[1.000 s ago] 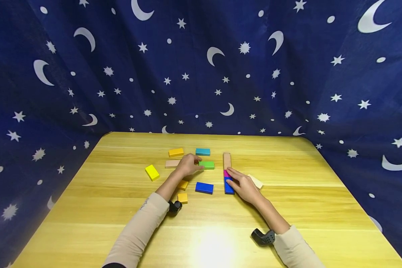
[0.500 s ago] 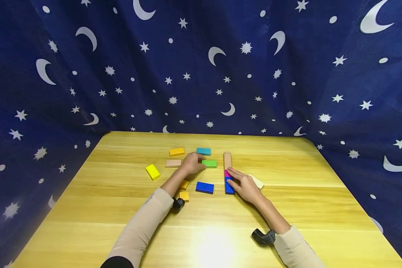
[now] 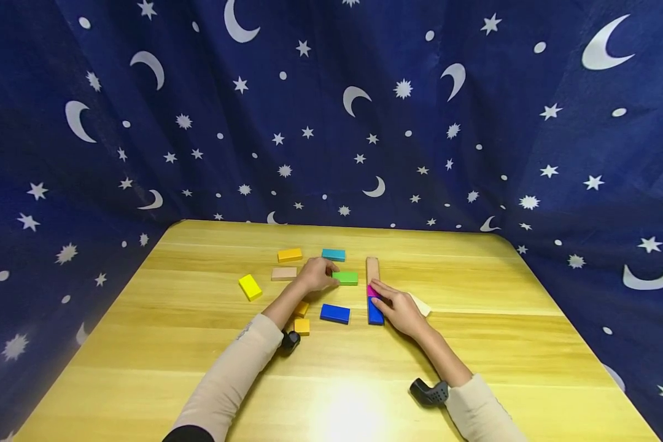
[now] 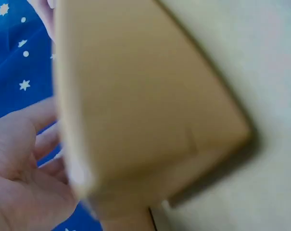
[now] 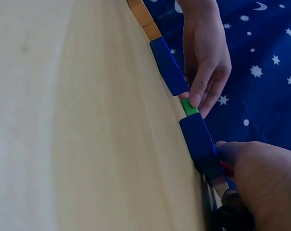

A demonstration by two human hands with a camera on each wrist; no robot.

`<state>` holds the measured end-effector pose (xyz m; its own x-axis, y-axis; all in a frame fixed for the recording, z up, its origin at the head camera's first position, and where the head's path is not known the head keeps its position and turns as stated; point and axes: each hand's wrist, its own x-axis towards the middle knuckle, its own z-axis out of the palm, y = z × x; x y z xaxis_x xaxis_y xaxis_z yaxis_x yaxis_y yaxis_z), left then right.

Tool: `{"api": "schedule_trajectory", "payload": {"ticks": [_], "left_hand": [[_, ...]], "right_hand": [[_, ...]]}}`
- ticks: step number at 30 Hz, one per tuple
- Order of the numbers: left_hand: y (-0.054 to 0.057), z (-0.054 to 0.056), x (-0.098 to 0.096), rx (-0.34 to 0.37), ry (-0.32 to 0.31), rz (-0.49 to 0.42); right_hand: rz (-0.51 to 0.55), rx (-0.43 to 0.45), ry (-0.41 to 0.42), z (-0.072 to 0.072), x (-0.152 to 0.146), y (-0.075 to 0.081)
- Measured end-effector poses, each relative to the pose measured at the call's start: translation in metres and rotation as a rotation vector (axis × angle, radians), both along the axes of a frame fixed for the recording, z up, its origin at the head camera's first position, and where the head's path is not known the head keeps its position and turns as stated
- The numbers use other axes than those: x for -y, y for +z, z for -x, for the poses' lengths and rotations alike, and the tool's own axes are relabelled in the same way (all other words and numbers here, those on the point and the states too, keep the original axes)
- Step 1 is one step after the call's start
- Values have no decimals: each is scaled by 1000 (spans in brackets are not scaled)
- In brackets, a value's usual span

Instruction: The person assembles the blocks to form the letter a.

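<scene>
In the head view my left hand (image 3: 316, 275) pinches the left end of a green block (image 3: 347, 279) lying on the table. My right hand (image 3: 404, 312) rests over a row of blocks, fingers out across a magenta block (image 3: 372, 291) and thumb at a blue block (image 3: 376, 312); a long tan block (image 3: 372, 270) continues the row at the far end. A second blue block (image 3: 334, 314) lies between the hands. In the left wrist view a blurred orange block (image 4: 145, 96) hides part of my left hand's fingers.
Around my left arm lie a yellow block (image 3: 250, 287), orange blocks such as one at the back (image 3: 290, 255), a pale pink block (image 3: 284, 274) and a teal block (image 3: 333, 255). A cream block (image 3: 421, 306) sits right of my right hand. A starry curtain (image 3: 331, 153) stands behind the wooden table (image 3: 475, 368).
My left hand has slid the green block slightly to the right, toward the row. The right hand stays at the row. The view has shifted slightly.
</scene>
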<state>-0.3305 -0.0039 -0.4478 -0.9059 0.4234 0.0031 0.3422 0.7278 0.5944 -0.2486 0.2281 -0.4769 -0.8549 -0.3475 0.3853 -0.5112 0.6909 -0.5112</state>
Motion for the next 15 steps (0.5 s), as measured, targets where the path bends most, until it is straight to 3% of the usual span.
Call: {"api": "schedule_trajectory", "payload": {"ticks": [7,15], "left_hand": [[5,-9,-4,36,-118,-2],[3,-15,-9,59,-126,-31]], "right_hand": [[-8,22,8,2,-2,2],[0,46,-1,2,-3,1]]}}
